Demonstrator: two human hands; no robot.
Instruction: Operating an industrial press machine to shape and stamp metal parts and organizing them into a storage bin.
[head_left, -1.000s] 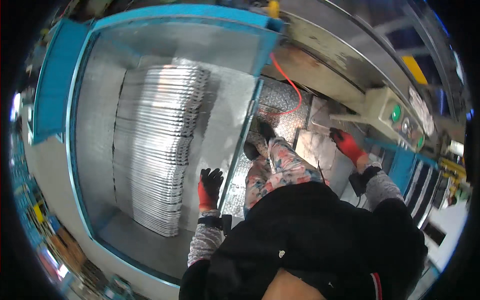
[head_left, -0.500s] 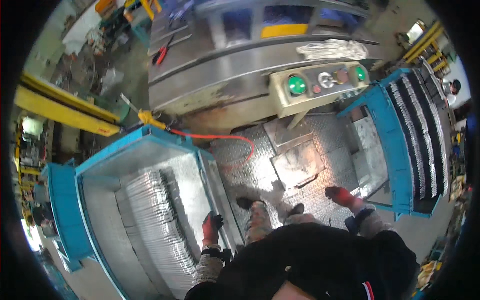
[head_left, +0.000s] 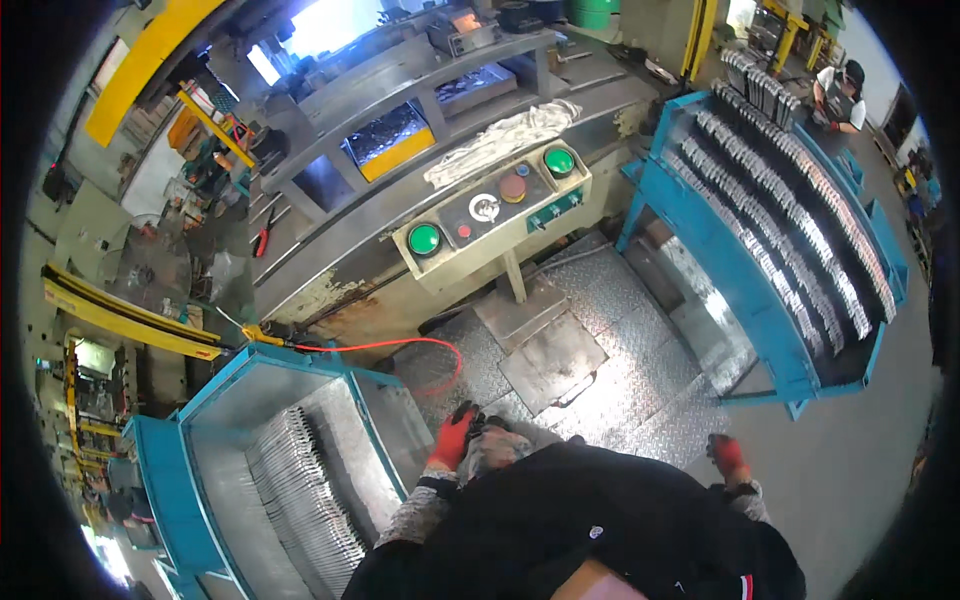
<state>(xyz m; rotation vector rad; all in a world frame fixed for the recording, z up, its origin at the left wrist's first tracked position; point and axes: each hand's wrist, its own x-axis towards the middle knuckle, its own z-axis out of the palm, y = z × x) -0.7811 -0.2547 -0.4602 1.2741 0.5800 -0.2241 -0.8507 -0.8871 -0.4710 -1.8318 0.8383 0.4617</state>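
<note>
My left hand (head_left: 455, 437), in a red glove with dark fingertips, is held in front of my body beside my camouflage-patterned trouser leg (head_left: 495, 448). Its fingers are partly spread and I see nothing in them. To its left stands a blue-framed metal bin (head_left: 375, 455) holding a dense row of shiny thin metal parts (head_left: 305, 480). Off to my right, my right hand (head_left: 728, 456), gloved in red too, hangs over the floor with loosely bent fingers and no object visible in it. The nearest thing to it is a blue rack (head_left: 765, 345) filled with rows of similar metal parts (head_left: 780, 230).
Ahead is a control box (head_left: 490, 215) with green buttons on a post above metal floor plates (head_left: 640, 400). Behind it, a machine bed (head_left: 330, 240) carries a white cloth (head_left: 500, 140) and red-handled pliers (head_left: 263, 240). A red hose (head_left: 400, 341) loops near the bin. Another person (head_left: 838, 95) stands far right.
My view has turned, bringing more of the right rack into sight. My left hand has moved from the bin's side wall to beside my leg. My right hand sits farther from the floor plates.
</note>
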